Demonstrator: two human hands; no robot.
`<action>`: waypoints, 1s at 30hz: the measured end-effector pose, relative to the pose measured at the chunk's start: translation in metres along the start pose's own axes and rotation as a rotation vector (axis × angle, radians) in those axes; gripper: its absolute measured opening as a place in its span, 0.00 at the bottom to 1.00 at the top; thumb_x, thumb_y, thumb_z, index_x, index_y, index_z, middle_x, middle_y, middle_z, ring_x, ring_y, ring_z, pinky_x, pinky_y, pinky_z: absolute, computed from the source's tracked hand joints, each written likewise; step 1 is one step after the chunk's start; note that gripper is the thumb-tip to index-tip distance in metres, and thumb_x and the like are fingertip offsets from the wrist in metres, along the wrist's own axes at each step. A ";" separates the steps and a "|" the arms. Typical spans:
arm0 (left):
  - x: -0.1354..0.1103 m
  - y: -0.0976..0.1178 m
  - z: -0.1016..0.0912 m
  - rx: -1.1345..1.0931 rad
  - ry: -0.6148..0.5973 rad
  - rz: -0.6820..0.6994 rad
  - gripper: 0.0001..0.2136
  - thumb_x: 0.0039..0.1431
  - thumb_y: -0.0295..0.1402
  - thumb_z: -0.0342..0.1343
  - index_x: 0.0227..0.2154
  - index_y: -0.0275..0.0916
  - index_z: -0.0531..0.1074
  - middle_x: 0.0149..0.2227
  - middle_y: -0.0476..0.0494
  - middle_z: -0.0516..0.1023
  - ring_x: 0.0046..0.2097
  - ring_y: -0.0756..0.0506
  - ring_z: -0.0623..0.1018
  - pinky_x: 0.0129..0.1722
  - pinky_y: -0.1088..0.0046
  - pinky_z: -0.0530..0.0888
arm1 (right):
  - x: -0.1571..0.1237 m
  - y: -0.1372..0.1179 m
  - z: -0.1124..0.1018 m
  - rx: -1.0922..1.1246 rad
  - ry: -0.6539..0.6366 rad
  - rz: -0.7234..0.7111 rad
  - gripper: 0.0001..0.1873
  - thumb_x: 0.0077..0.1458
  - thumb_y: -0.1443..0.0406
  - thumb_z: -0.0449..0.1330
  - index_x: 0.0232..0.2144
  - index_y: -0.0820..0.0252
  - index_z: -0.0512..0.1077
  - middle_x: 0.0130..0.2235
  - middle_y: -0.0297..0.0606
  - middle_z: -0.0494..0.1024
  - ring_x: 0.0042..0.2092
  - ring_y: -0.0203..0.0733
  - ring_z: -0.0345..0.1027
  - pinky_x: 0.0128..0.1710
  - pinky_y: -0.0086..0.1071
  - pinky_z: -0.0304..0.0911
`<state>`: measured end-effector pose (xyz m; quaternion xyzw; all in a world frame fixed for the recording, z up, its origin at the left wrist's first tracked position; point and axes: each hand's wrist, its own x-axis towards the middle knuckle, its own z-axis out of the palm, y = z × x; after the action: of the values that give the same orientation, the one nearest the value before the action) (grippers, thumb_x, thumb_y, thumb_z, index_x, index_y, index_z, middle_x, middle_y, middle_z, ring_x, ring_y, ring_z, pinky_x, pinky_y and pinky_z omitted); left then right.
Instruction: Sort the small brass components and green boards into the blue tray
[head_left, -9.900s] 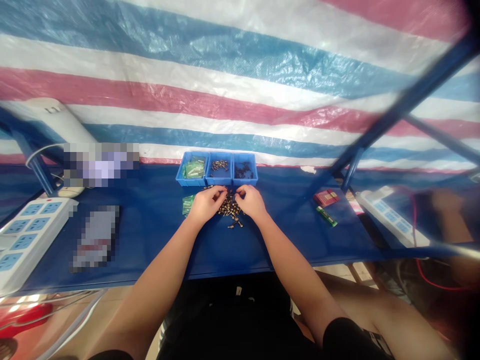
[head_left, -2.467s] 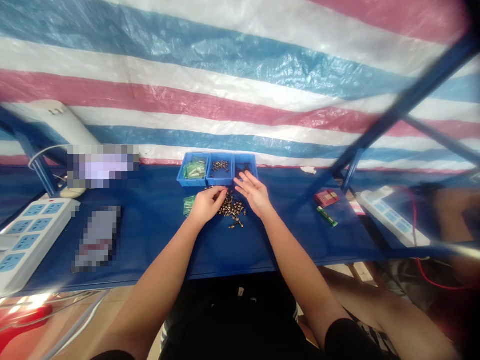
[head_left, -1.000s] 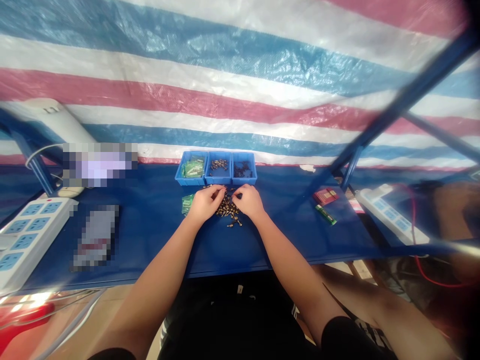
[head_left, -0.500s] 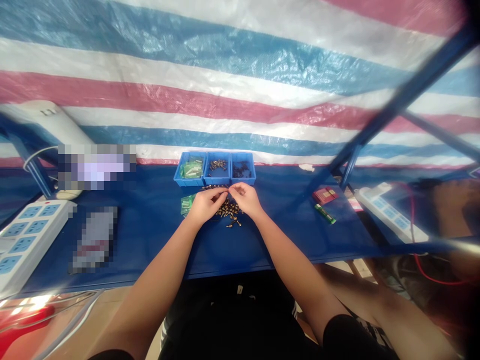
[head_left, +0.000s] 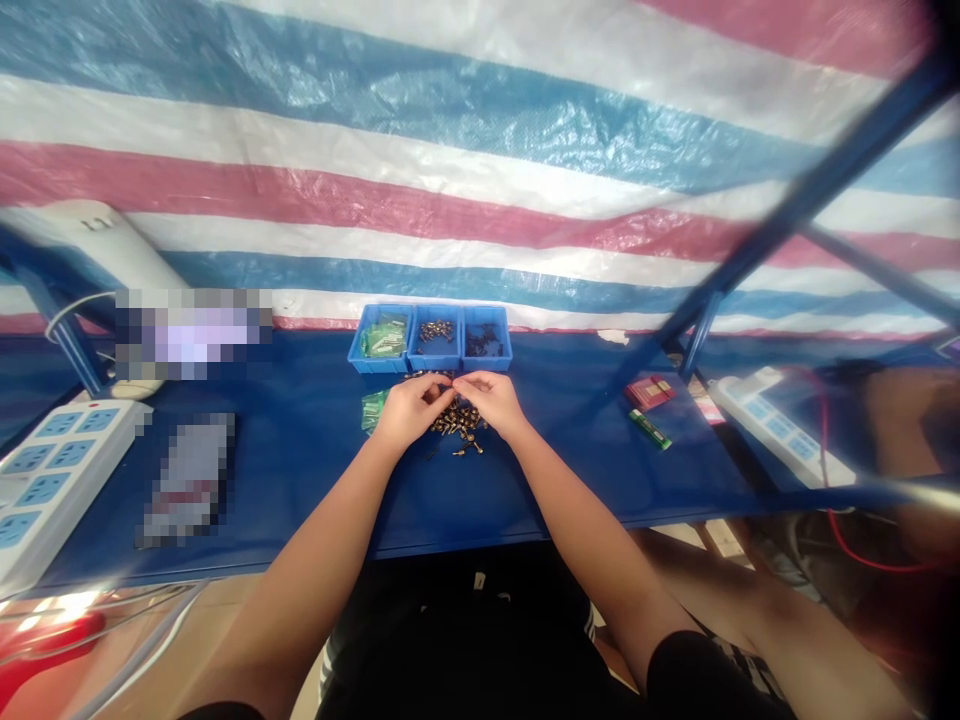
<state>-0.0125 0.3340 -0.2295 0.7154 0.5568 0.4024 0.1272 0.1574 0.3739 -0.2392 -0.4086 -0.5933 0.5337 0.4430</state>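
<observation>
My left hand (head_left: 412, 408) and my right hand (head_left: 490, 399) meet fingertip to fingertip over the blue table (head_left: 465, 500). Both are closed in a pinch; whatever lies between the fingers is too small to name. Just below them spreads a pile of small brass-coloured metal parts (head_left: 459, 420). More of these parts show behind the fingers, partly hidden. Beside my left hand lies a piece of green packaging (head_left: 373, 410). Behind the hands stand three joined blue bins: the left bin (head_left: 357, 352) holds green packets, the middle bin (head_left: 437, 362) brass parts, the right bin (head_left: 498, 363) small dark pieces.
Power strips lie at the left (head_left: 71, 470) and the right (head_left: 780, 425). A red box (head_left: 649, 391) and a green packet (head_left: 650, 428) sit right of centre. Blue metal posts (head_left: 787, 190) frame the table; a striped sheet (head_left: 450, 180) hangs behind. Another person's arm (head_left: 911, 420) shows at far right.
My right hand has shifted slightly left and down, its fingertips closer to the left hand's. The left hand has barely moved; everything on the table stays in place.
</observation>
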 end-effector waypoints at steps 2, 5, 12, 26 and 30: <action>0.000 0.000 0.000 0.002 0.013 -0.010 0.12 0.60 0.42 0.55 0.39 0.40 0.76 0.24 0.51 0.72 0.27 0.51 0.72 0.30 0.77 0.69 | 0.001 0.000 -0.001 -0.015 0.027 -0.023 0.15 0.48 0.55 0.65 0.32 0.60 0.78 0.32 0.39 0.81 0.34 0.42 0.74 0.38 0.35 0.69; 0.000 -0.001 0.001 -0.012 0.027 -0.023 0.12 0.61 0.42 0.53 0.39 0.40 0.75 0.24 0.51 0.72 0.26 0.51 0.72 0.29 0.76 0.69 | 0.002 0.000 -0.003 -0.002 0.067 -0.071 0.16 0.48 0.56 0.65 0.38 0.59 0.77 0.33 0.38 0.80 0.35 0.41 0.74 0.39 0.34 0.69; 0.000 0.000 0.000 0.008 0.006 -0.015 0.14 0.63 0.42 0.50 0.40 0.40 0.75 0.27 0.49 0.76 0.28 0.49 0.74 0.31 0.75 0.69 | 0.001 -0.001 -0.004 -0.093 0.010 -0.119 0.14 0.52 0.57 0.63 0.39 0.58 0.78 0.36 0.38 0.81 0.36 0.41 0.74 0.39 0.33 0.69; 0.000 0.004 -0.003 0.003 -0.013 -0.002 0.14 0.65 0.43 0.47 0.41 0.40 0.74 0.30 0.48 0.78 0.29 0.49 0.75 0.32 0.75 0.69 | -0.002 -0.003 -0.002 -0.132 -0.008 -0.148 0.13 0.54 0.58 0.61 0.39 0.57 0.78 0.37 0.38 0.81 0.38 0.41 0.75 0.41 0.34 0.69; -0.001 0.003 -0.002 -0.029 0.003 -0.005 0.15 0.63 0.44 0.50 0.44 0.41 0.74 0.26 0.50 0.74 0.27 0.50 0.73 0.31 0.76 0.70 | -0.002 -0.004 -0.002 -0.146 -0.009 -0.141 0.13 0.54 0.57 0.61 0.38 0.57 0.78 0.36 0.37 0.81 0.36 0.40 0.74 0.40 0.33 0.69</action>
<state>-0.0124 0.3320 -0.2264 0.7115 0.5528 0.4113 0.1379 0.1599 0.3721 -0.2354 -0.3947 -0.6600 0.4581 0.4459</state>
